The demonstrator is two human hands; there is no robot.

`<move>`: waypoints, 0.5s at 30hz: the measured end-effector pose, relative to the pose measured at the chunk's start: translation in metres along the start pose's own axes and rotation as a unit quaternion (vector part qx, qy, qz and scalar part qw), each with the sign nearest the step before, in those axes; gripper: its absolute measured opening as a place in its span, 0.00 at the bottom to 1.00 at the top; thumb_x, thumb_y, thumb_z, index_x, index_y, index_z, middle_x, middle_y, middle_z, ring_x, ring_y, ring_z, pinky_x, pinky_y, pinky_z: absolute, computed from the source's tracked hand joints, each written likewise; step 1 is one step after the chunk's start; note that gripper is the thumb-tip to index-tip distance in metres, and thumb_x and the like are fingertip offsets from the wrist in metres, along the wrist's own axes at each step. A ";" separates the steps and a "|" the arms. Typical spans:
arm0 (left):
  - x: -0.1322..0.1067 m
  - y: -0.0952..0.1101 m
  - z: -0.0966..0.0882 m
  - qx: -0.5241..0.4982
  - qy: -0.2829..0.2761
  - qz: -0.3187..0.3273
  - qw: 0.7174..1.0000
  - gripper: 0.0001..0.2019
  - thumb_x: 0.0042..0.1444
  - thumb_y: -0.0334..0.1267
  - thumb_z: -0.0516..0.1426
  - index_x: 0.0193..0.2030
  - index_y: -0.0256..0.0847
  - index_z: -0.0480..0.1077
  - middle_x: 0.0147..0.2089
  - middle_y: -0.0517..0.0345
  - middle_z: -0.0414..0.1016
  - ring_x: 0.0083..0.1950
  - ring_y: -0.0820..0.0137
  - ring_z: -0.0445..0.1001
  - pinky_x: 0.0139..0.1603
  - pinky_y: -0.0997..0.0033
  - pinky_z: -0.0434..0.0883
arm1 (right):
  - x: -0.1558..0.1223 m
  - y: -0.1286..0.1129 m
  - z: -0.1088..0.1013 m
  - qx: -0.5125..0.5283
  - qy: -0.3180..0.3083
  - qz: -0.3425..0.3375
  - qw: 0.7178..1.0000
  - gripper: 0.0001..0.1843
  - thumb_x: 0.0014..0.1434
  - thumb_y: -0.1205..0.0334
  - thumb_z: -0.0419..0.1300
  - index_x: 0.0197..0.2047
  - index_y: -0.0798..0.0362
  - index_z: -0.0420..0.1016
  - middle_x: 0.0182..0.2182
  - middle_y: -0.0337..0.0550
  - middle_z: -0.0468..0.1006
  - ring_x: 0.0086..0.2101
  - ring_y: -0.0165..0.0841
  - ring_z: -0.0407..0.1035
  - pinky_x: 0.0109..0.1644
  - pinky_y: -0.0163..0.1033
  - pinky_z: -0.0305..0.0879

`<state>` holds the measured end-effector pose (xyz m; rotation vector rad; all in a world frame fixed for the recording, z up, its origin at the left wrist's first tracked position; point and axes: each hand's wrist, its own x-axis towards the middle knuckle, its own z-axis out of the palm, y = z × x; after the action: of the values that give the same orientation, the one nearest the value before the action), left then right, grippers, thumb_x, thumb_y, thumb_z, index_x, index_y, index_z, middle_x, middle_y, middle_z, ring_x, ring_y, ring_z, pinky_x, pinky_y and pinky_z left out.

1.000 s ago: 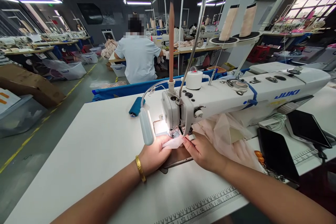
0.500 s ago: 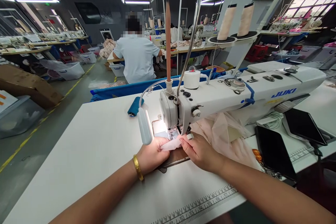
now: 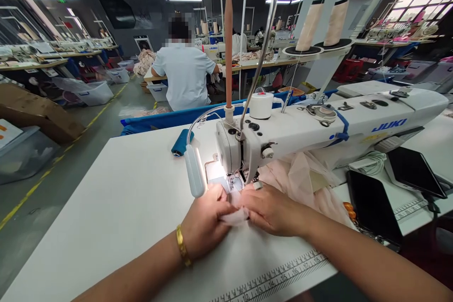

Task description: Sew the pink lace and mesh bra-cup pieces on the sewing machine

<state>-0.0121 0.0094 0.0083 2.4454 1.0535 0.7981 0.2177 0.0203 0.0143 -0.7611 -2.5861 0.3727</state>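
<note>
A white JUKI sewing machine (image 3: pixel 318 127) stands on the white table (image 3: pixel 123 207). Just in front of its needle area, my left hand (image 3: pixel 205 222) and my right hand (image 3: pixel 271 210) pinch a small pale pink piece of fabric (image 3: pixel 234 217) between them. Both hands have their fingers closed on it. A gold bangle sits on my left wrist. More pale pink fabric (image 3: pixel 304 184) is bunched under the machine arm, right of my right hand. A white lamp (image 3: pixel 194 177) on a gooseneck lights the needle plate.
Two dark tablets or phones (image 3: pixel 373 207) lie right of the fabric, with white cable behind them. A ruler strip (image 3: pixel 276 281) runs along the table's front edge. Thread cones (image 3: pixel 323 23) stand behind the machine. A person in a light shirt (image 3: pixel 186 75) sits at another table beyond.
Both hands have drawn the small fabric piece back toward me, away from the presser foot, and now hold it lower on the table.
</note>
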 end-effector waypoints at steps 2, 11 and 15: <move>-0.005 0.004 0.000 0.046 0.019 0.069 0.996 0.11 0.60 0.28 0.55 0.32 0.43 0.78 0.39 0.53 0.75 0.42 0.64 0.71 0.41 0.65 0.67 | -0.003 -0.003 -0.007 -0.027 -0.046 -0.017 0.998 0.07 0.62 0.69 0.51 0.33 0.50 0.64 0.30 0.40 0.73 0.33 0.36 0.63 0.38 0.41 0.55; -0.015 0.008 -0.005 0.081 -0.005 0.138 0.987 0.11 0.64 0.22 0.53 0.37 0.42 0.72 0.42 0.66 0.84 0.38 0.72 0.78 0.62 0.57 0.59 | -0.005 -0.013 -0.016 -0.050 -0.112 0.022 0.992 0.05 0.54 0.70 0.55 0.34 0.51 0.66 0.32 0.40 0.73 0.36 0.36 0.63 0.43 0.41 0.56; -0.014 0.008 -0.004 0.092 -0.003 0.137 0.986 0.12 0.64 0.23 0.52 0.37 0.41 0.71 0.40 0.64 0.83 0.37 0.71 0.78 0.57 0.58 0.62 | -0.004 -0.012 -0.015 -0.063 -0.111 0.035 0.991 0.04 0.55 0.70 0.56 0.34 0.52 0.67 0.33 0.40 0.74 0.35 0.36 0.63 0.44 0.42 0.55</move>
<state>-0.0182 -0.0053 0.0107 2.7893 0.8320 0.8064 0.2220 0.0103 0.0305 -0.9028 -2.8171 0.3348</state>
